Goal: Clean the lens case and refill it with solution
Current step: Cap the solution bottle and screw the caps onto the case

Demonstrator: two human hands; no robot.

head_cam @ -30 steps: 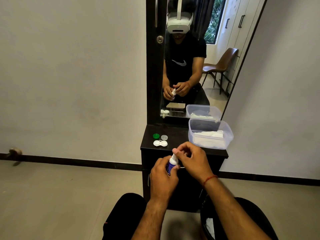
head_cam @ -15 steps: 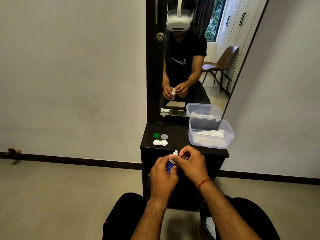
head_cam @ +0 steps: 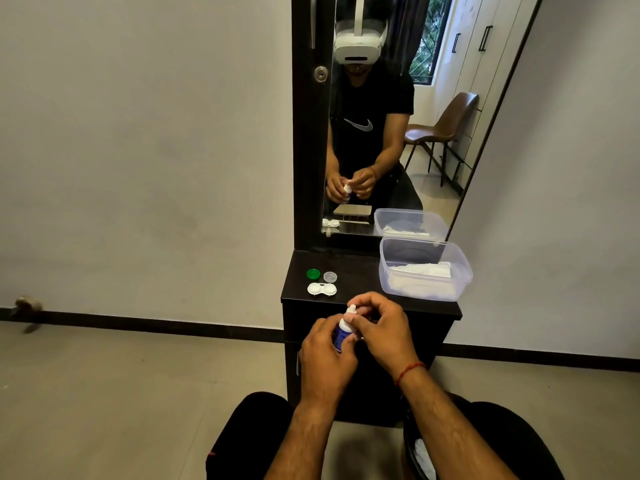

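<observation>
My left hand (head_cam: 325,355) grips the blue solution bottle (head_cam: 341,332) upright while my right hand (head_cam: 384,330) curls its fingers round the white tip. The open lens case (head_cam: 322,289) lies on the dark surface (head_cam: 360,275) at 11 o'clock from my hands, with 2 loose caps, the green cap (head_cam: 312,273) and the clear cap (head_cam: 330,276), just beyond it at 12 o'clock.

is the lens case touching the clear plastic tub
Apart. The head view shows the lens case at the left front of the cabinet top and the clear plastic tub at its right, a wide strip of bare dark surface between.
</observation>
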